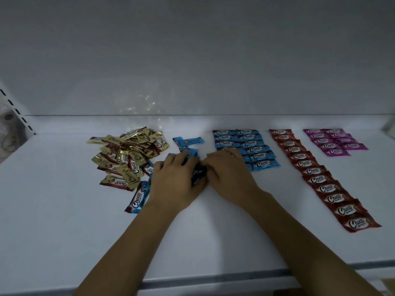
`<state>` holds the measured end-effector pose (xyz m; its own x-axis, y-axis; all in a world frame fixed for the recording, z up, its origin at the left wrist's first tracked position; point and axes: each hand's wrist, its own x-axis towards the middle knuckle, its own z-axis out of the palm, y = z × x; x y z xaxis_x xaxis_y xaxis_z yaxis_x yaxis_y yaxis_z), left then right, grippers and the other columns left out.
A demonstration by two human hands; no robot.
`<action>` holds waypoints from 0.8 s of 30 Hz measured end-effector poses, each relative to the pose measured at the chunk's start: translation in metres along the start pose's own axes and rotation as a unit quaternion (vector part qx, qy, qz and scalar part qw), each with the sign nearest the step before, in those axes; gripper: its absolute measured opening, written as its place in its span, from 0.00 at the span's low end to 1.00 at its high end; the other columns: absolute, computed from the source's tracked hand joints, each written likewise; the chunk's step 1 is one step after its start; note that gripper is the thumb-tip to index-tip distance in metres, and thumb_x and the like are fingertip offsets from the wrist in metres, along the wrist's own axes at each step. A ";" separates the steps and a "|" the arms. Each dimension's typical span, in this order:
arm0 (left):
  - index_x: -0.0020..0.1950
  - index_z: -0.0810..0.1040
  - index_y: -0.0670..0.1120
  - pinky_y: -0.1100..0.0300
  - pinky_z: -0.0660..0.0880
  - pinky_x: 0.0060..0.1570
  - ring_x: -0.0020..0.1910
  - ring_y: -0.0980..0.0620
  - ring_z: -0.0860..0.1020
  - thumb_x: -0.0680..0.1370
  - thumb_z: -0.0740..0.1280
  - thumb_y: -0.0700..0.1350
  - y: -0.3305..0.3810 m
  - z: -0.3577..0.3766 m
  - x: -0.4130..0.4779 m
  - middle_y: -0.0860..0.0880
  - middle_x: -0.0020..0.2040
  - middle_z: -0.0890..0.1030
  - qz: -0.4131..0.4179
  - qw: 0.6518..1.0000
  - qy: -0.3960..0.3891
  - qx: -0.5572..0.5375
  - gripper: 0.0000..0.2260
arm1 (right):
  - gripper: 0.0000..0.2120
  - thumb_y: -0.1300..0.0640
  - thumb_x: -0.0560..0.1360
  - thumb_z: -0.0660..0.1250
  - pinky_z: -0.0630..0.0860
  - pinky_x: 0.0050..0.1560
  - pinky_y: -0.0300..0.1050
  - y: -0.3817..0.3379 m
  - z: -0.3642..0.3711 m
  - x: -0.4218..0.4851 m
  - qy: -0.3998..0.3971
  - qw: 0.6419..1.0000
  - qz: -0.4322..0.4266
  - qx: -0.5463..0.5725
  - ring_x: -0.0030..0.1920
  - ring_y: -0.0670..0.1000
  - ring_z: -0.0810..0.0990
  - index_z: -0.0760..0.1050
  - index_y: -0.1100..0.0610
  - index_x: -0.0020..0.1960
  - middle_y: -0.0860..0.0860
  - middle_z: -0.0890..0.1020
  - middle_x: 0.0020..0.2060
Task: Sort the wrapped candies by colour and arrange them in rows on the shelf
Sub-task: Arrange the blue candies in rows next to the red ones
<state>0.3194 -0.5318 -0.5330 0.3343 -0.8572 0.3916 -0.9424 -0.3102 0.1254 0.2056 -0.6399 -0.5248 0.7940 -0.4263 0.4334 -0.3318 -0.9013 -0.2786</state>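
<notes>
White back panel [192, 50], plain, with faint gold glints [141, 103] reflected low on it. Slotted upright [18, 112] at far left, black slots in a diagonal line. Blurry pale clutter [8, 133] beyond it, can't ID. Brown cardboard-looking patch [388, 285] in the bottom right corner.

The left hand [177, 178] and right hand [228, 171] together pinched a blue candy [199, 175], gold pile [128, 154] to their left, sorted rows [256, 146] to their right.
</notes>
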 end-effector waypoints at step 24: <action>0.49 0.81 0.43 0.60 0.75 0.40 0.43 0.52 0.78 0.79 0.63 0.46 -0.026 -0.021 0.018 0.49 0.46 0.81 0.053 0.957 0.236 -0.162 0.10 | 0.20 0.47 0.76 0.52 0.76 0.49 0.56 0.002 0.004 -0.003 0.055 0.984 0.053 0.160 0.41 0.50 0.80 0.80 0.54 0.51 0.49 0.82 0.40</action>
<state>0.3491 -0.5302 -0.5101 0.2657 -0.5725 0.7756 -0.9508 -0.0227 0.3090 0.2051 -0.6401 -0.5299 0.6976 -0.5378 0.4735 -0.2182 -0.7889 -0.5745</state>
